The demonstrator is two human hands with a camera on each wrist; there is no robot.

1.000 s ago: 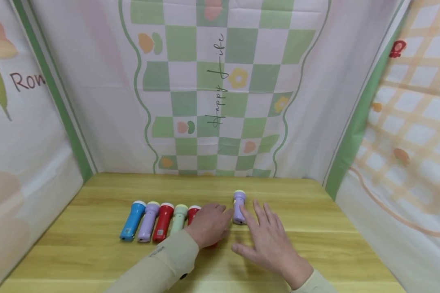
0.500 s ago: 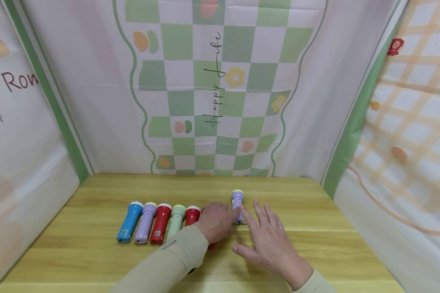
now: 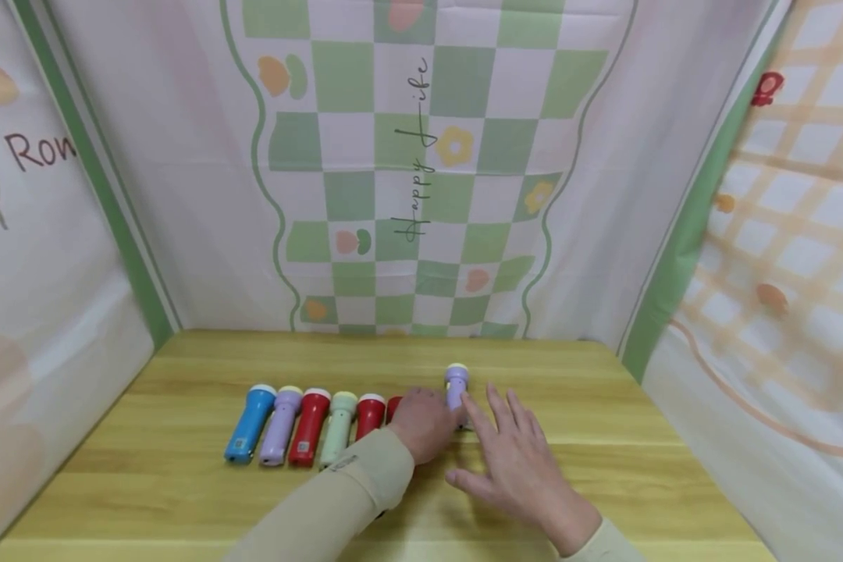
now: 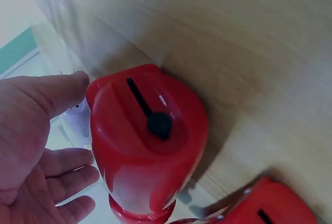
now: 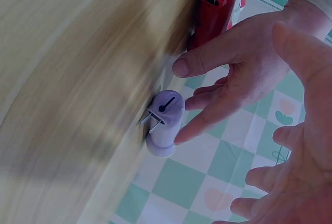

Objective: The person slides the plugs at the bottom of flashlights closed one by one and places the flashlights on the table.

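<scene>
My left hand point(image 3: 425, 425) reaches across the table with its fingers loosely extended, between a red flashlight and a purple flashlight point(image 3: 457, 382). In the right wrist view, one of its fingertips is at the side of that purple flashlight point(image 5: 166, 120), whose two metal prongs stick out; contact is hard to tell. The thumb stays apart from it. The left wrist view shows the red flashlight point(image 4: 150, 125) close beside the left hand, not gripped. My right hand point(image 3: 523, 472) hovers just right of the purple flashlight, fingers spread and holding nothing.
Left of the hands lies a row of flashlights: blue point(image 3: 250, 425), purple point(image 3: 281, 428), red point(image 3: 311, 428), pale green point(image 3: 339, 428) and another red point(image 3: 370, 414). The wooden table point(image 3: 604, 468) ends at a checkered cloth backdrop point(image 3: 421, 195).
My left hand has slid rightward off the last red flashlight in the row, toward the lone purple one, uncovering more red. The right hand has stayed almost still.
</scene>
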